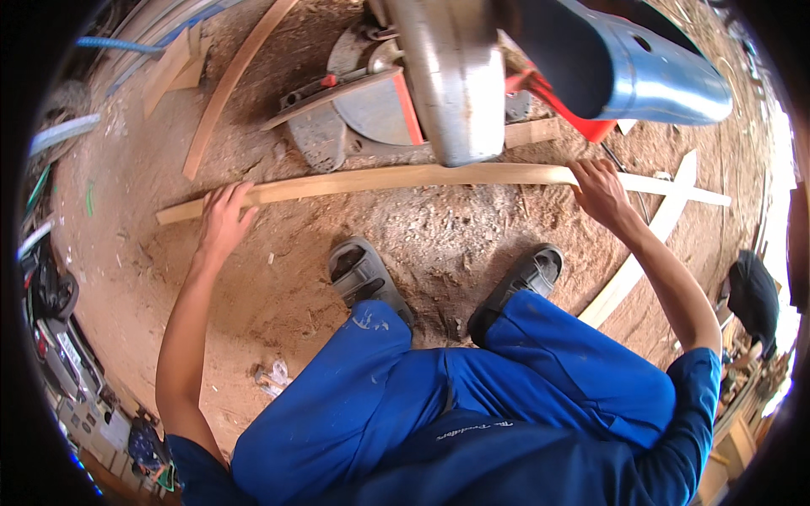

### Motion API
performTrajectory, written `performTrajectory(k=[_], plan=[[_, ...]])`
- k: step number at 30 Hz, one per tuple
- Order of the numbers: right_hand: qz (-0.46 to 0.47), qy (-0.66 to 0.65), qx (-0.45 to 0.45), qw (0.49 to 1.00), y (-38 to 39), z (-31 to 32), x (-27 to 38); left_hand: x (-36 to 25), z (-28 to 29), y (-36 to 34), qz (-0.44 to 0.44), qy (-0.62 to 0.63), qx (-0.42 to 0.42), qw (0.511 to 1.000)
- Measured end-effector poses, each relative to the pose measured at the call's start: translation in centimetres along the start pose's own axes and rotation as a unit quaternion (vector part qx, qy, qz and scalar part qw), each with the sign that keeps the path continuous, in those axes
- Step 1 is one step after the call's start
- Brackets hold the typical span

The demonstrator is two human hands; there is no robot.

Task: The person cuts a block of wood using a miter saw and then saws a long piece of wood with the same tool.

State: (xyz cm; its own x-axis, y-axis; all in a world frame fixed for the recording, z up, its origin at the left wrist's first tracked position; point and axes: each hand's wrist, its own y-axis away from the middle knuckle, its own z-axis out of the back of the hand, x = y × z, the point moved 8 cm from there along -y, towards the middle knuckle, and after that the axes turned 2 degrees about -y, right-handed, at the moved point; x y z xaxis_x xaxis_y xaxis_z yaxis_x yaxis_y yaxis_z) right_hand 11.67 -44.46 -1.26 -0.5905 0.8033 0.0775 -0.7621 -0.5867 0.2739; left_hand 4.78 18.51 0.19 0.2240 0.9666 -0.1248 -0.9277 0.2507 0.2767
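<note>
A long, narrow wooden strip (371,180) runs across in front of my feet, low over the sandy ground. My left hand (226,215) grips it near its left end, fingers over the far edge. Toward the other end my right hand (601,187) is closed around the same strip. Just beyond the strip stands a miter saw, with a grey metal base (371,118) and a rounded silver blade guard (460,93) reaching down to the strip's far edge. Whether guard and strip touch, I cannot tell.
Two crossed pale wooden strips (645,244) lie at the right. A curved-looking wooden strip (221,97) lies at the far left. A blue metal tube-like piece (662,80) and a red part (574,118) are above right. Tools and boxes (76,363) line the left edge.
</note>
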Motion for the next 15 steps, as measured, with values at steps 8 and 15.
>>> performTrajectory(k=[8, 15], plan=[[-0.022, -0.131, 0.09, 0.987, -0.1, -0.3, 0.2, 1.8, -1.0, 0.1, 0.023, 0.036, 0.068, 0.997], [-0.023, -0.169, 0.155, 0.973, 1.2, -2.5, -1.2, 6.5, -2.2, 2.0, -0.005, 0.059, 0.091, 0.994]])
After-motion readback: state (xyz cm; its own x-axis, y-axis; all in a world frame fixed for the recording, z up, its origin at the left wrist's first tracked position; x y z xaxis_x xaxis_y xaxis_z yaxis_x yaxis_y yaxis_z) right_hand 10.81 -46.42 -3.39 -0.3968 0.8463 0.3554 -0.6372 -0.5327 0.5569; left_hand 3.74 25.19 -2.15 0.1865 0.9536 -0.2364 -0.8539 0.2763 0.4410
